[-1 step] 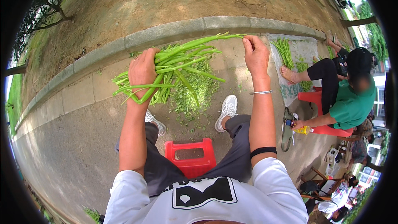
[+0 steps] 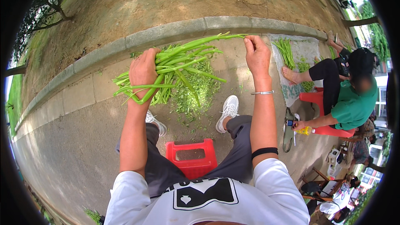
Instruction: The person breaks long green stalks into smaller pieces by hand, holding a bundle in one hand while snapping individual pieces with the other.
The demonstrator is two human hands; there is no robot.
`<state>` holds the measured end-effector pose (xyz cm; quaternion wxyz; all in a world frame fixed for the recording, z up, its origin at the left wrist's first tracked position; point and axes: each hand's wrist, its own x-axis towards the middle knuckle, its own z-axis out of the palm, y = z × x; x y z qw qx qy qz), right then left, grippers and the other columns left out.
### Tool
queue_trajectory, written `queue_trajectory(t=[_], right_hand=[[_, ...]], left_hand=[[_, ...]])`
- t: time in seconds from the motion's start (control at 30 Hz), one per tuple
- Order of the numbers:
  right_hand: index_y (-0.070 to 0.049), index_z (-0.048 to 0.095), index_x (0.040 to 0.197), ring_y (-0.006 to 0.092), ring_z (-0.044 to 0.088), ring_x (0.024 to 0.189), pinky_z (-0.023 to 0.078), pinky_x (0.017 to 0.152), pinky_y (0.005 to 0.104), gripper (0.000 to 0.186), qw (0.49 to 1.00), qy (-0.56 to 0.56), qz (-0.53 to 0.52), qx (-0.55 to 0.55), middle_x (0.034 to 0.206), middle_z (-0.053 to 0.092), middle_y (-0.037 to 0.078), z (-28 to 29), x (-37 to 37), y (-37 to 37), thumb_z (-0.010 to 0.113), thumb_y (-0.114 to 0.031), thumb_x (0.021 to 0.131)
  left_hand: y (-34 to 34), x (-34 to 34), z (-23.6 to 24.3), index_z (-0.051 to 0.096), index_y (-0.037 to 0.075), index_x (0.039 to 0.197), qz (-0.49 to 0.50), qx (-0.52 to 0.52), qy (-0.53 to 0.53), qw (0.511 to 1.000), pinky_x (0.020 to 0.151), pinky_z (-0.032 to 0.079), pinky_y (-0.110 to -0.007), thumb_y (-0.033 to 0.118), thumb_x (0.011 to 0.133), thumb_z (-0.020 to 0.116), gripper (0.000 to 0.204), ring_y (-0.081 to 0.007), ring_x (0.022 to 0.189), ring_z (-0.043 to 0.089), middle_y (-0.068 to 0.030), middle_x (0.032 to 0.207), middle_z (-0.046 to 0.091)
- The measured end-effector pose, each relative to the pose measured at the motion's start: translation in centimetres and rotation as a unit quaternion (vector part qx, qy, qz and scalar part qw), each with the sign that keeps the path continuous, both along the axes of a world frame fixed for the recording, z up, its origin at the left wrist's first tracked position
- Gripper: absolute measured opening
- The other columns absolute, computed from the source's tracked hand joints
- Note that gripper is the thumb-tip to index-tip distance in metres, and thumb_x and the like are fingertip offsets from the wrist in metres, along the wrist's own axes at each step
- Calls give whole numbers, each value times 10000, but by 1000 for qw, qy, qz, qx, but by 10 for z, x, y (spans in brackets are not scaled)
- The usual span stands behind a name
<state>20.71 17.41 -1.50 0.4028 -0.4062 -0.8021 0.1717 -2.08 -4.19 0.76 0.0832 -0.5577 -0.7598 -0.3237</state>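
Observation:
My left hand (image 2: 143,73) is closed around a thick bundle of long green vegetable stems (image 2: 183,60), held out in front of me over the pavement. The stems fan out to both sides of my fist. My right hand (image 2: 257,56) is raised at the right end of the bundle and pinches the tip of one long stem (image 2: 225,37) between its fingers. Below the bundle lies a heap of small green trimmings (image 2: 193,91) on the ground, between my white shoes (image 2: 228,110).
I sit on a red plastic stool (image 2: 191,156). A concrete kerb (image 2: 175,31) runs behind the heap, with bare earth beyond. At the right another person in a green shirt (image 2: 354,104) sits on a red stool beside a mat with more greens (image 2: 291,54).

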Motion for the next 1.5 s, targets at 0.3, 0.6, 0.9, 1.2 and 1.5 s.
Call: queue_trajectory(t=[0.3, 0.6, 0.9, 1.2, 1.5], right_hand=[[-10, 611, 906, 69, 549, 648, 453, 587, 215, 133, 958, 201, 48, -197, 756, 625, 25, 10, 1, 5, 598, -139, 872], [-21, 569, 972, 93, 541, 669, 468, 628, 218, 143, 786, 492, 73, -366, 819, 607, 51, 11, 4, 14, 586, -131, 881], [-52, 569, 977, 99, 571, 725, 491, 646, 231, 149, 760, 570, 10, -313, 843, 611, 30, 20, 54, 38, 623, -102, 847], [-56, 641, 979, 44, 542, 700, 454, 628, 197, 200, 922, 262, 75, -274, 843, 627, -15, 29, 8, 1, 672, -48, 781], [-62, 649, 983, 170, 581, 780, 474, 656, 266, 157, 999, 33, 35, 17, 871, 618, 74, 11, 10, 5, 606, -83, 833]], left_hand=[[2, -2, 5, 548, 64, 952, 1, 17, -12, 1000, 649, 435, -413, 100, 695, 645, 277, -351, 768, 580, -146, 801, 597], [11, 13, 4, 533, 81, 923, -24, 12, 14, 1000, 630, 417, -403, 165, 694, 666, 277, -313, 770, 580, -110, 797, 585], [-4, -2, 3, 536, 51, 981, 39, 17, -1, 999, 694, 449, -406, 65, 691, 642, 309, -351, 821, 583, -156, 847, 606], [4, 1, 2, 542, 69, 922, 9, 35, 29, 999, 636, 418, -393, 125, 696, 643, 254, -322, 765, 577, -118, 804, 588], [7, 7, -2, 547, 123, 895, -6, 25, 76, 997, 605, 388, -367, 193, 720, 625, 204, -257, 707, 570, -65, 759, 562]])
